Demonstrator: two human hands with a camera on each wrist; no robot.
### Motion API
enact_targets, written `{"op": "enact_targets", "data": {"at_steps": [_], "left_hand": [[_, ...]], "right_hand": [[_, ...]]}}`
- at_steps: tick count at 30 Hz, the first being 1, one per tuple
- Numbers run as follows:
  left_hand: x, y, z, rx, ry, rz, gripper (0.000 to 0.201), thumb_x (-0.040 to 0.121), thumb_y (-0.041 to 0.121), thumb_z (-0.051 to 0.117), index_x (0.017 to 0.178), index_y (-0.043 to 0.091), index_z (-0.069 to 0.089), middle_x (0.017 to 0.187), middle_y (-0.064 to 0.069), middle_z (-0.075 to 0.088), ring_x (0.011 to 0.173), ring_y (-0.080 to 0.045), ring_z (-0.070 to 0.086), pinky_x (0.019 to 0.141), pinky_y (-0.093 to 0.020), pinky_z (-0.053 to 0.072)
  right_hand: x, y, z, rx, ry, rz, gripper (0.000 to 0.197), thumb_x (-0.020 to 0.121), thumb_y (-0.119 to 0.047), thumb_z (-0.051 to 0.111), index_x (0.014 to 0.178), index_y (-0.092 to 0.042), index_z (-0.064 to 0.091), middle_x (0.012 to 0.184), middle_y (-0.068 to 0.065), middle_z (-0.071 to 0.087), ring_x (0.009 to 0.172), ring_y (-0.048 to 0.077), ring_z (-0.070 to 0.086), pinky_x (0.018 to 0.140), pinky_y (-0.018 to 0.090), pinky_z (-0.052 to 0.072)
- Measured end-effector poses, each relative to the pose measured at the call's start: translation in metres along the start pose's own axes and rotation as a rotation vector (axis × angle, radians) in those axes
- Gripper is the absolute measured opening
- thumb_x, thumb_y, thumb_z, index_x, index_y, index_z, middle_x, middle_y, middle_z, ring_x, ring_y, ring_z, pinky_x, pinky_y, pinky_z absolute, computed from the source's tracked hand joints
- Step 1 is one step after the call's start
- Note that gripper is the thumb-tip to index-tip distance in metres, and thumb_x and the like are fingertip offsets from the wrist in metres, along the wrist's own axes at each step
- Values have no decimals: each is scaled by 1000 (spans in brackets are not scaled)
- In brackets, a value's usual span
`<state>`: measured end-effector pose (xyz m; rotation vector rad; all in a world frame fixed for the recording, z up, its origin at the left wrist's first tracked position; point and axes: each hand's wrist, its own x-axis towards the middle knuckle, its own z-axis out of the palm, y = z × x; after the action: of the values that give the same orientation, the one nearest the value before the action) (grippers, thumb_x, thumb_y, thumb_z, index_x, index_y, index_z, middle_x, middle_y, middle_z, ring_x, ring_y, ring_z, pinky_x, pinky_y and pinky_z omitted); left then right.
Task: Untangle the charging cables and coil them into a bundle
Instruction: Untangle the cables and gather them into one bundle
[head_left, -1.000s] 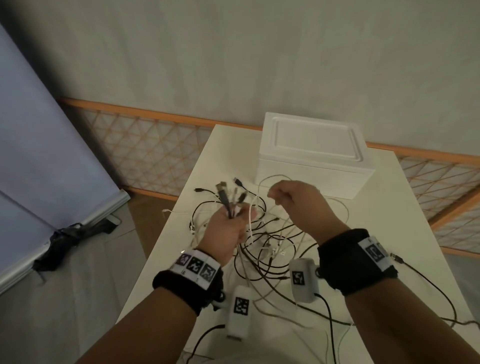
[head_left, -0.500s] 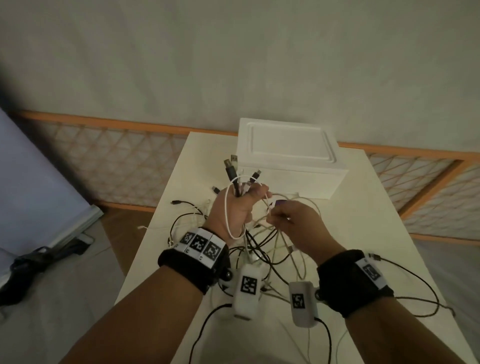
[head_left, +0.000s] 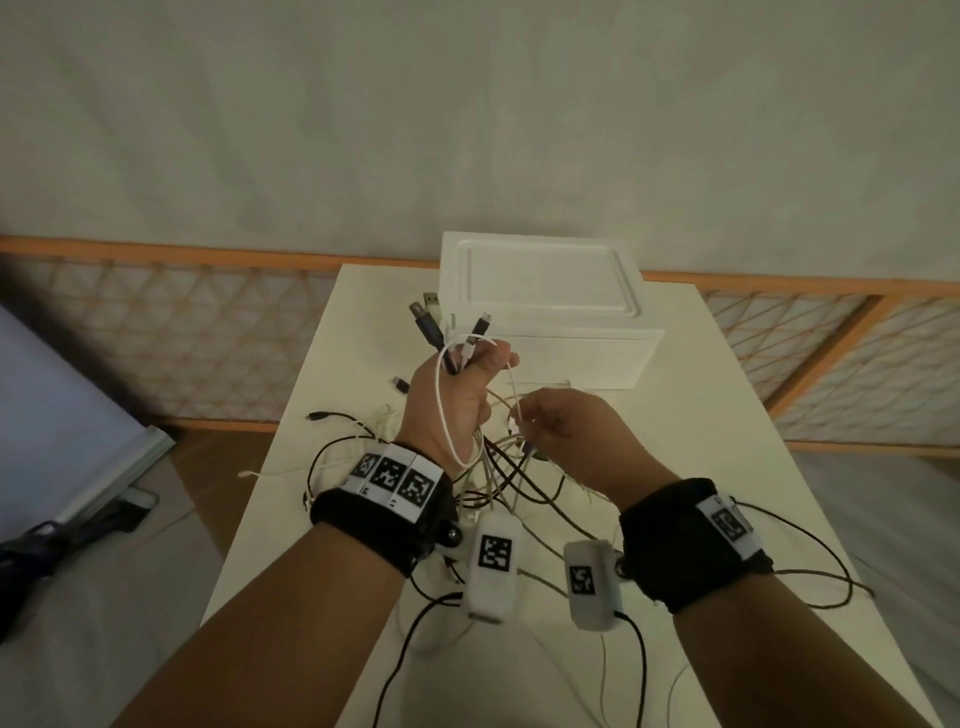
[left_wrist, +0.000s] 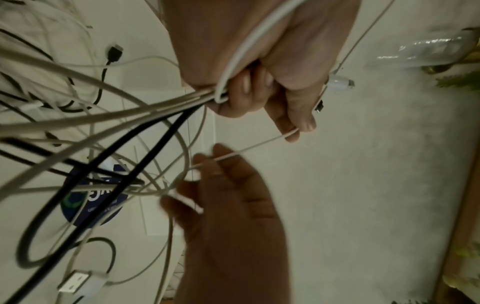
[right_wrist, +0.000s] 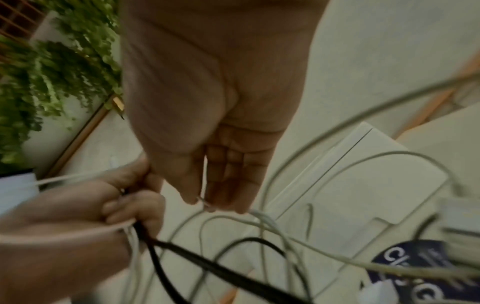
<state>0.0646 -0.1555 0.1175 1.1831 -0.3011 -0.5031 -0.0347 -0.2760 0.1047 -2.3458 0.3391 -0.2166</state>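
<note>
Head view: left hand (head_left: 457, 395) raised above the tabletop (head_left: 701, 467), fist clamped round a bunch of charging cables (head_left: 509, 483) with plug ends (head_left: 431, 322) fanned upward out of the top. One white loop draped over the back of that hand. Right hand (head_left: 566, 431) just beside it, fingertips pinching a thin white strand (head_left: 511, 395) running up toward the left thumb. Rest of the tangle hanging from the fist and spread across the tabletop in black and white loops, a few strays trailing to the right edge. White foam box (head_left: 545, 312) behind the hands, at the far end.

Left wrist view: fingers curled tight on several cords, white and black, leaving the fist toward the lower left. Thin strand stretched taut between left thumb and right fingertips. USB plug (left_wrist: 78, 281) lying loose below.

Right wrist view: blurred; thumb and fingers brought together on something slender, apparently the same strand; left fist gripping black and white cords at lower left.

Handling, as a judgement: light, limp, rather slick cords, prone to snagging where loops cross and at the bulky plugs. Best taken near a plug end and drawn out one cord at a time, gently rather than yanked, so knots do not tighten. Thin strand probably the most fragile at its connector. Untangling clearly unfinished; coiling not yet begun.
</note>
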Motion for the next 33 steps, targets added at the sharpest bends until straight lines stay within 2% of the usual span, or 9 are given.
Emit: {"op": "enact_targets", "data": {"at_steps": [3,7,10,15,19,23,26,30,33], "left_hand": [[0,-2,1,-22,-53,-9,14,82,19,71,69,24,69,86,-7,68,38,-8,27,41,-22,19],[-7,-23,6,186,-136,-154,8,83,5,69,89,9,68,55,7,61,37,-3,43,39,-17,32],[-6,-43,7,436,-165,-189,15,82,19,73,77,8,65,42,10,49,37,-1,40,46,-21,30],[7,-45,8,642,-139,-98,13,80,16,74,71,15,65,57,10,56,50,6,50,53,-9,37],[10,-34,21,616,-148,-35,15,82,20,72,70,19,64,66,3,63,56,3,55,58,-12,41],[10,-12,36,509,-57,43,7,84,22,70,80,16,69,75,-1,70,67,-11,64,64,-24,48],[13,3,40,356,27,39,2,82,18,72,81,17,71,57,11,64,45,1,53,50,-20,39],[8,15,45,212,-9,17,3,83,12,71,82,10,69,69,3,64,37,4,47,43,-9,35],[6,15,49,198,1,13,8,83,15,72,86,8,70,72,-1,64,37,1,41,40,-11,31]], "right_hand": [[3,7,3,-44,12,29,6,87,-18,61,86,-23,65,76,-7,66,72,14,63,74,35,54],[7,-2,-11,104,225,26,13,85,-4,60,83,-16,66,71,0,65,64,13,57,65,27,47],[9,-20,-24,242,304,-29,23,86,1,57,81,-20,63,74,-2,66,62,6,58,62,21,49],[6,-46,-41,392,397,-134,30,89,1,54,81,-27,60,74,-5,66,61,9,59,64,29,53],[2,-46,-44,378,427,-177,27,90,-8,58,83,-34,58,79,-8,65,67,9,62,66,33,56],[6,-28,-38,290,458,-117,27,85,-18,68,102,-35,54,100,-8,60,72,-2,56,60,14,45],[9,-4,-24,274,314,-9,42,84,-21,70,117,-36,49,91,-4,63,76,1,60,66,11,46],[18,15,-14,33,234,63,10,84,-22,69,93,-22,63,86,-1,66,81,15,62,77,31,50],[22,16,-18,-139,177,11,9,87,-21,64,90,-14,68,89,2,66,83,18,60,76,29,46]]}}
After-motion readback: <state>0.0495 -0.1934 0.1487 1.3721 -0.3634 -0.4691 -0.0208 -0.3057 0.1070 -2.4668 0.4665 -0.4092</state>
